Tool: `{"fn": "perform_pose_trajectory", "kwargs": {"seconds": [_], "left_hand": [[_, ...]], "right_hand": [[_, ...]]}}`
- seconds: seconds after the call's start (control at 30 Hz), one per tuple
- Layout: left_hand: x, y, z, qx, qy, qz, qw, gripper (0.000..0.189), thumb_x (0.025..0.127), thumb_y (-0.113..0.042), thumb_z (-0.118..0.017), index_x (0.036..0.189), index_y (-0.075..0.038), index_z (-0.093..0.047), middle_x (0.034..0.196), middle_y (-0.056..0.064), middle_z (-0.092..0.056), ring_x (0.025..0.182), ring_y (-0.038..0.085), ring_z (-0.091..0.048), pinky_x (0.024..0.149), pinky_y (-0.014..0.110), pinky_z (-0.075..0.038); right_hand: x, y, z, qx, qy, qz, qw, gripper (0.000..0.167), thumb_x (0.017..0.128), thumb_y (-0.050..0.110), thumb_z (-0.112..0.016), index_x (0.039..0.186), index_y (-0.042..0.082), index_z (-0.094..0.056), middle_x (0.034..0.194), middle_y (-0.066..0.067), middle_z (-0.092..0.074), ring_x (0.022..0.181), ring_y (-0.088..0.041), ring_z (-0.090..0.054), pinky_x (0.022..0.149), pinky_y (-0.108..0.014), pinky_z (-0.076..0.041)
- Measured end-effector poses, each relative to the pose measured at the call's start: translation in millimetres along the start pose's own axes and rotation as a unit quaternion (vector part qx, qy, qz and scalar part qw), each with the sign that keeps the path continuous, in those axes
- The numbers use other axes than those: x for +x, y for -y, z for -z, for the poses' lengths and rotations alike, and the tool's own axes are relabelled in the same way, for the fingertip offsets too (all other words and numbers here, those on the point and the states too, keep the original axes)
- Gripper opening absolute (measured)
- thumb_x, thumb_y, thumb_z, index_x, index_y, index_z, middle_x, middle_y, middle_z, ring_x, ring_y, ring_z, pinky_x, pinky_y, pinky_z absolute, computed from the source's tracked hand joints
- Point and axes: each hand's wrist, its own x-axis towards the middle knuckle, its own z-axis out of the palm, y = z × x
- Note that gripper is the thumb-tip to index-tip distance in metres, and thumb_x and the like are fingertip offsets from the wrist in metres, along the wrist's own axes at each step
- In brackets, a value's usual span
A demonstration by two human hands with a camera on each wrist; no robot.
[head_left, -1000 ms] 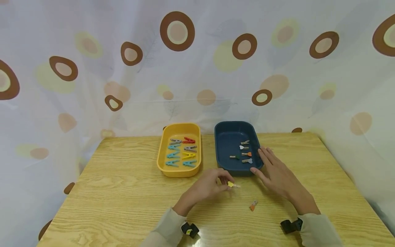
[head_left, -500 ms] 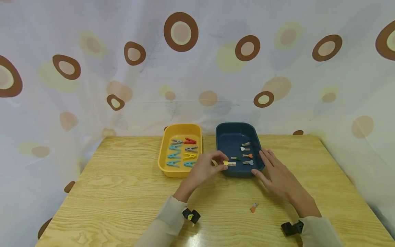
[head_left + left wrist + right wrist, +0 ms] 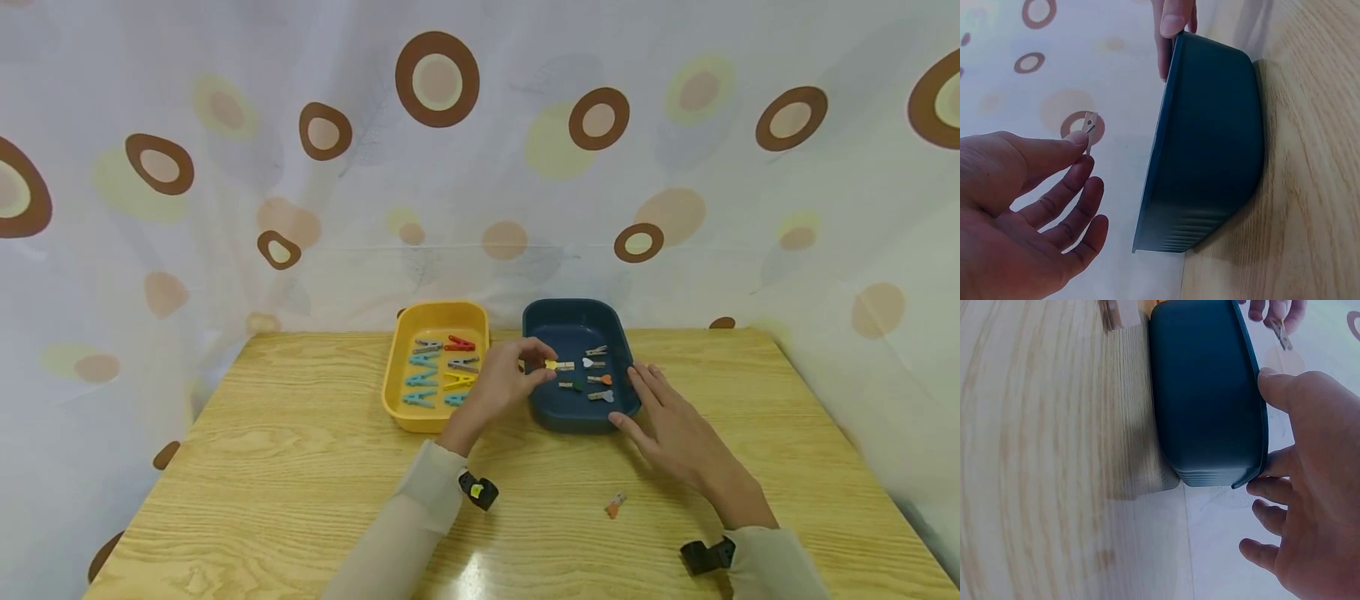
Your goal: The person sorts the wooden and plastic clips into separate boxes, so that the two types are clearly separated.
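My left hand (image 3: 504, 379) pinches a small wooden clothespin (image 3: 562, 366) with a yellow heart between thumb and index finger. In the left wrist view, that clothespin (image 3: 1089, 122) is above the rim of the blue bin (image 3: 1207, 131), its other fingers loosely bent. My right hand (image 3: 682, 429) rests on the bin's near right corner, fingers fairly straight, with the thumb touching the rim in the right wrist view. Inside the blue bin (image 3: 551, 414) lie several small wooden clothespins, among them a white-heart one (image 3: 592, 363), an orange one (image 3: 600, 379) and a dark green one (image 3: 570, 387).
To the left stands a yellow bin (image 3: 390, 392) with several plastic clothespins in light blue, grey, red and yellow. One wooden clothespin with an orange end (image 3: 616, 505) lies on the wooden table (image 3: 300, 483) in front of my right hand. A patterned curtain hangs behind.
My left hand has lifted the yellow-heart clothespin from the table and carried it forward over the blue bin. My right hand has stayed at the bin's corner.
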Motion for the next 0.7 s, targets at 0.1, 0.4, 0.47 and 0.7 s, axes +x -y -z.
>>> {"fn": "perform_pose_trajectory", "kwargs": {"seconds": [0.1,0.4,0.47,0.7], "left_hand": [[6.4,0.5,-0.7,-0.007,-0.006,0.008,0.9999,0.015,0.094,-0.013,-0.077,0.108,-0.012,-0.076,0.095,-0.003,-0.071,0.087,0.011,-0.062,0.075,0.023,-0.052],[26.5,6.2,-6.6,-0.002,-0.009,0.030,0.9995,0.017,0.094,-0.014,-0.077,0.111,-0.011,-0.076,0.100,-0.003,-0.073,0.093,0.013,-0.064,0.084,0.024,-0.054],[31.3,7.8,-7.5,0.001,-0.010,0.030,0.9995,0.018,0.094,-0.014,-0.077,0.111,-0.010,-0.076,0.101,-0.001,-0.073,0.094,0.013,-0.065,0.085,0.025,-0.055],[45.4,14.3,-12.3,0.035,-0.014,0.029,0.9989,0.016,0.094,-0.016,-0.077,0.110,-0.012,-0.077,0.101,0.000,-0.074,0.094,0.014,-0.067,0.085,0.025,-0.055]], "right_hand": [[-1.1,0.6,0.3,0.003,-0.003,0.000,1.0000,0.087,0.105,0.055,-0.051,0.161,-0.004,-0.021,0.168,-0.024,-0.018,0.154,-0.044,-0.015,0.117,-0.064,-0.025],[-1.2,0.7,0.0,0.005,-0.006,0.001,1.0000,0.086,0.105,0.054,-0.051,0.161,-0.004,-0.022,0.167,-0.024,-0.020,0.154,-0.044,-0.016,0.116,-0.065,-0.025],[-0.9,0.5,0.1,0.008,-0.005,0.000,1.0000,0.086,0.105,0.055,-0.051,0.161,-0.005,-0.023,0.167,-0.024,-0.019,0.154,-0.044,-0.016,0.116,-0.065,-0.025],[-0.1,-0.2,0.6,0.011,-0.001,-0.001,0.9999,0.087,0.105,0.055,-0.051,0.161,-0.005,-0.022,0.168,-0.024,-0.018,0.153,-0.045,-0.015,0.116,-0.065,-0.025]]}}
